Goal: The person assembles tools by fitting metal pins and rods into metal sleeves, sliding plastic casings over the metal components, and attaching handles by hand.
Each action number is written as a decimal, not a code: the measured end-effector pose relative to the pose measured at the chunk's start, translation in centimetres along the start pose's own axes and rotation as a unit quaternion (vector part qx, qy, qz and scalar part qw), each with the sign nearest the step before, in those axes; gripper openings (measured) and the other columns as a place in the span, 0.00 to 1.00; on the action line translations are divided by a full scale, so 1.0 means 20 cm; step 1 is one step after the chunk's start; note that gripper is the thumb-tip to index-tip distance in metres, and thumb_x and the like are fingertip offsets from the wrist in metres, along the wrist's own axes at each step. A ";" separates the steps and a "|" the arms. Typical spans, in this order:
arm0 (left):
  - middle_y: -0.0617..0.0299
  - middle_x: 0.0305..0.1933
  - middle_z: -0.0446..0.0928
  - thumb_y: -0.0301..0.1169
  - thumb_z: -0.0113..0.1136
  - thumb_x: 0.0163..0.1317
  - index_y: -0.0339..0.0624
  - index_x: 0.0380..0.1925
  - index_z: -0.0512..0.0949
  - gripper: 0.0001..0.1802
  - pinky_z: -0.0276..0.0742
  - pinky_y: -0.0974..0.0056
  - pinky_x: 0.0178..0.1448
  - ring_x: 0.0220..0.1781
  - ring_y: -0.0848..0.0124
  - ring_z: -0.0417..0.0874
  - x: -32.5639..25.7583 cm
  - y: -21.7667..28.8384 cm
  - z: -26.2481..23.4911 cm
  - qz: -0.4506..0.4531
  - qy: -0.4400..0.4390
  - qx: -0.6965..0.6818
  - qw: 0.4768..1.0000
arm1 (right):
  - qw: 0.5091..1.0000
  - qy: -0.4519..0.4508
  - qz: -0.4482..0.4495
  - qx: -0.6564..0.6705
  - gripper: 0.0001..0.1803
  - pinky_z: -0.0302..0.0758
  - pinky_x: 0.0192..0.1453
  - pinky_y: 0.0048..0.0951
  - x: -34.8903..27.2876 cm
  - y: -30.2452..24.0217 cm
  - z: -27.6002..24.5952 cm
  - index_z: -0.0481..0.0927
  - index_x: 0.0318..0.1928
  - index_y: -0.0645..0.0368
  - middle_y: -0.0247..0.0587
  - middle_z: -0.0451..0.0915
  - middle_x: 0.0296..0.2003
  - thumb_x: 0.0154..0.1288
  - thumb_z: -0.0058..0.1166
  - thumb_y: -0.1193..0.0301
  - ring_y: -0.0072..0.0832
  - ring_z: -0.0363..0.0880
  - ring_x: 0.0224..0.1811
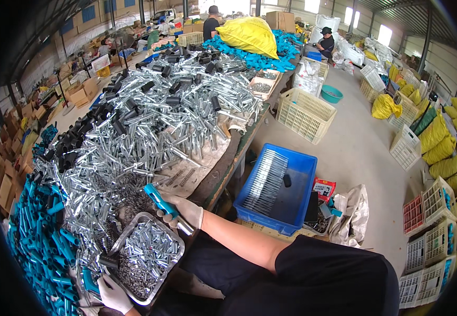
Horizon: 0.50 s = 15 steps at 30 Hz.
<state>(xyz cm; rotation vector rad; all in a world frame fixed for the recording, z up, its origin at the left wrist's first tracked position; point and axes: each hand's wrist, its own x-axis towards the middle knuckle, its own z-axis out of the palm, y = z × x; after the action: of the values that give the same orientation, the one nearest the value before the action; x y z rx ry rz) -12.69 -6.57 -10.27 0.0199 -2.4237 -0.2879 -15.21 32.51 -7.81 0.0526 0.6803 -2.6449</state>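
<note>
My right hand [186, 211], in a white glove, is closed around a teal plastic handle [160, 200] with a shiny metal tube end [185, 227] sticking out below. It is held over the far right corner of a metal tray [176, 257] full of small metal pins and fittings [147, 250]. At the lower left, my gloved left hand [115, 296] grips a bent teal plastic piece [88, 279] beside the tray; its fingers are partly hidden. A black sleeve [107, 260] rests at the tray's left rim. Loose teal handles [39, 239] are heaped to the left.
Metal rods [186, 116] and black sleeves cover the long bench. A blue bin [244, 210] with rows of metal rods stands right of it, near a cream crate [304, 113]. Two other people [325, 45] are farther back. Stacked crates [431, 242] and yellow sacks [439, 139] line the right side.
</note>
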 end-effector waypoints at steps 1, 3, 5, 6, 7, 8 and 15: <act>0.49 0.33 0.81 0.40 0.50 0.72 0.42 0.36 0.77 0.14 0.73 0.51 0.29 0.30 0.48 0.81 0.00 -0.01 0.00 -0.001 0.001 0.001 1.000 | 1.000 -0.001 0.001 -0.001 0.17 0.66 0.16 0.13 -0.01 0.00 0.02 0.71 0.50 0.49 0.32 0.73 0.31 0.73 0.48 0.51 0.14 0.69 0.22; 0.49 0.33 0.80 0.41 0.50 0.72 0.42 0.36 0.76 0.14 0.72 0.51 0.29 0.29 0.48 0.81 -0.01 -0.02 0.00 -0.004 0.003 0.004 1.000 | 1.000 0.004 -0.016 -0.009 0.18 0.66 0.16 0.13 -0.02 0.01 0.05 0.71 0.50 0.49 0.32 0.73 0.31 0.73 0.48 0.51 0.14 0.69 0.22; 0.49 0.32 0.80 0.41 0.50 0.72 0.42 0.36 0.76 0.14 0.72 0.51 0.29 0.29 0.48 0.81 0.00 -0.02 0.01 -0.003 0.003 0.010 1.000 | 1.000 0.001 -0.018 -0.007 0.17 0.66 0.16 0.13 -0.01 0.00 0.04 0.71 0.50 0.49 0.33 0.74 0.31 0.73 0.49 0.51 0.15 0.69 0.21; 0.49 0.32 0.80 0.41 0.50 0.72 0.42 0.35 0.76 0.14 0.72 0.51 0.29 0.29 0.48 0.81 0.00 -0.03 0.01 -0.002 0.005 0.016 1.000 | 1.000 -0.002 -0.020 -0.007 0.17 0.66 0.16 0.13 -0.01 0.00 0.03 0.71 0.50 0.49 0.34 0.75 0.31 0.73 0.49 0.52 0.15 0.69 0.21; 0.49 0.32 0.80 0.41 0.50 0.72 0.42 0.35 0.76 0.14 0.72 0.51 0.29 0.29 0.48 0.81 0.00 -0.02 0.01 -0.002 0.004 0.016 1.000 | 1.000 -0.002 -0.020 -0.007 0.17 0.66 0.16 0.13 -0.01 0.00 0.02 0.71 0.50 0.49 0.34 0.75 0.31 0.73 0.49 0.52 0.15 0.69 0.21; 0.49 0.32 0.80 0.41 0.50 0.72 0.43 0.35 0.76 0.14 0.72 0.51 0.29 0.29 0.48 0.80 0.00 -0.01 0.01 0.000 0.008 0.012 1.000 | 1.000 -0.001 -0.014 -0.004 0.17 0.66 0.16 0.13 0.00 0.00 0.02 0.71 0.50 0.49 0.34 0.75 0.31 0.73 0.49 0.51 0.15 0.69 0.21; 0.50 0.32 0.80 0.41 0.51 0.72 0.43 0.34 0.77 0.14 0.73 0.51 0.29 0.29 0.48 0.80 0.00 0.00 -0.01 -0.008 0.004 0.004 1.000 | 1.000 0.005 -0.011 -0.005 0.18 0.66 0.17 0.13 -0.01 0.00 0.03 0.71 0.48 0.52 0.34 0.74 0.31 0.73 0.49 0.51 0.15 0.69 0.21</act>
<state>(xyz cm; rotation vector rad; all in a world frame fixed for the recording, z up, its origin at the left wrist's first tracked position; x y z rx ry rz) -12.56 -6.53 -10.22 0.0437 -2.4183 -0.2862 -15.01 32.24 -7.32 0.0550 0.7001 -2.6630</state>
